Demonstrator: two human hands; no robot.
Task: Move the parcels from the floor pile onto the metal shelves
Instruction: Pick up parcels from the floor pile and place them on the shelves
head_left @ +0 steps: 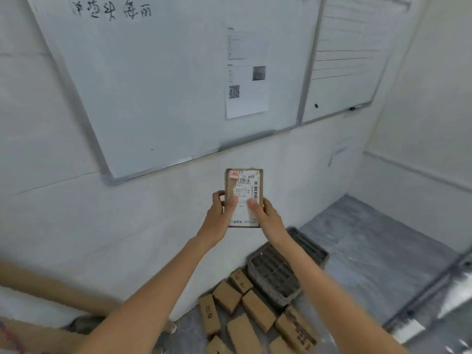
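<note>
I hold a small brown cardboard parcel [244, 186] with a white shipping label up in front of the wall. My left hand [219, 213] grips its left edge with the thumb on the label. My right hand [268, 213] grips its right edge, thumb also on the label. Below, a pile of several brown parcels [251, 318] lies on the grey floor against the wall. A metal shelf frame [434, 290] shows at the right edge.
Two stacked grey plastic crates [275, 272] stand behind the parcel pile. Two whiteboards [166, 85] hang on the wall ahead, with a printed sheet [246, 72] taped on. Large cardboard [30, 335] lies at the lower left. Open grey floor [370, 238] stretches right.
</note>
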